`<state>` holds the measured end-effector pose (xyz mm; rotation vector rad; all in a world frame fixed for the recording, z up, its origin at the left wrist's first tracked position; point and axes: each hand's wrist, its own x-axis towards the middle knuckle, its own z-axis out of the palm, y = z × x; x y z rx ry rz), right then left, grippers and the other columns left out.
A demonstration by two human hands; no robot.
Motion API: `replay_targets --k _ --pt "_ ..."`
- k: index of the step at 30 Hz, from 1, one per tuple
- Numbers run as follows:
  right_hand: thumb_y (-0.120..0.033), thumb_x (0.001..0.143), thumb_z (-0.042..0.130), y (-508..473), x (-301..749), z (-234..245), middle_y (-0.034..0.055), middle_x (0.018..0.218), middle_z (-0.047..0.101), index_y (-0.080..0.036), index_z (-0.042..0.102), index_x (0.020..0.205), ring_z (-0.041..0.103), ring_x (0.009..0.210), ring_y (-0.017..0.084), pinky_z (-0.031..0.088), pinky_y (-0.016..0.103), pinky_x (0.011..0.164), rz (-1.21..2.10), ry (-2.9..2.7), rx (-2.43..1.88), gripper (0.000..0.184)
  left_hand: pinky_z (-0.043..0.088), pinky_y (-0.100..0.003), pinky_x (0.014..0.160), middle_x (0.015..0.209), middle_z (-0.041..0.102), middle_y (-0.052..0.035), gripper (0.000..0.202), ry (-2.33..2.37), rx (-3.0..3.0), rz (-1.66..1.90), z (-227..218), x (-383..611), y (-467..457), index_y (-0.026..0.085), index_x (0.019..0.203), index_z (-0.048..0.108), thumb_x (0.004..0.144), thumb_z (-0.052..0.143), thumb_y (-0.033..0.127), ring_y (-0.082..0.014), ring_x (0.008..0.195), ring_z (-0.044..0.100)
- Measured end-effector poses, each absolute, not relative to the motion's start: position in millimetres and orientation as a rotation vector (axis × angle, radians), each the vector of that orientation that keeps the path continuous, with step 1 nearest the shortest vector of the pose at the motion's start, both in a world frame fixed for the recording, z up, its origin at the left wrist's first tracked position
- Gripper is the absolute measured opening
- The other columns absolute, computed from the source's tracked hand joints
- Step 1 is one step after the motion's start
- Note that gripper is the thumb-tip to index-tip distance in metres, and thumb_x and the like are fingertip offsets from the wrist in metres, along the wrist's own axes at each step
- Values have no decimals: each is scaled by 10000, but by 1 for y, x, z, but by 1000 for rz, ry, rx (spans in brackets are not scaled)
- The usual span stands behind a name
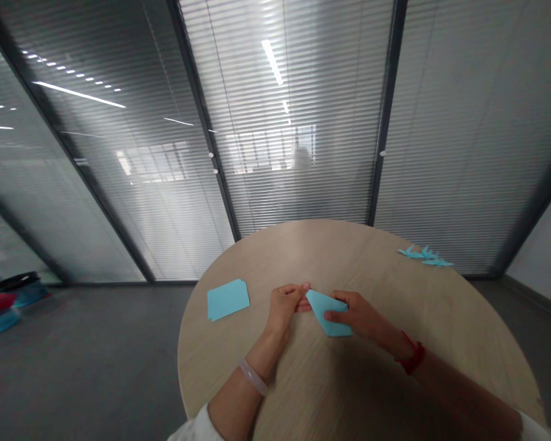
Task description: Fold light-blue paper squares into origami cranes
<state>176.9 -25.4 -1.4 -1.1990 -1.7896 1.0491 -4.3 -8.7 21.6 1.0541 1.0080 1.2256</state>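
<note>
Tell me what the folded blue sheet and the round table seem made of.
The folded blue sheet looks like thin matte origami paper, given its sharp creases. The round table looks like light wood-grain laminate or veneer, low-sheen with streaky grain; solid wood is possible.

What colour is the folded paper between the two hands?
The folded paper is plain light blue; it shows best in the head view.

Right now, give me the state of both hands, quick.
Left hand: closed, fingers at the tip of the blue paper; cannot tell if it grips.
Right hand: holding the blue paper.
</note>
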Motion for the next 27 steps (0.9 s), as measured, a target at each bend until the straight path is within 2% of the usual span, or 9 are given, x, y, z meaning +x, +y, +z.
replay_targets --k 5,15,23,27 --pt "-435 699 675 -24 177 -3 0 675 572 -169 596 751 491 595 143 366 242 512 1033 -1793 -1218 282 557 -291 609 666 717 -77 401 1005 1031 1211 20 -10 -4 109 727 704 608 786 483 -168 569 664" --pt "-449 693 676 -26 176 0 4 680 579 -152 612 751 502 611 148 373 234 511 1011 -1810 -1206 309 519 -267 530 525 644 -24 390 1136 1195 1288 20 -11 -2 149 548 627 629 741 513 -152 476 608" --pt "-437 703 670 -27 170 2 -12 665 553 -149 599 754 471 584 129 354 229 502 1047 -1801 -1186 301 458 -233 497 486 600 -6 429 1213 1454 1415 19 -10 -7 185 519 577 753 610 543 -133 445 555" --pt "-433 703 672 -28 168 5 -13 663 539 -150 594 737 461 594 128 350 226 503 1018 -1792 -1189 296 478 -244 522 522 617 -10 410 1184 1424 1442 19 -12 -7 170 562 611 728 644 544 -143 485 577"
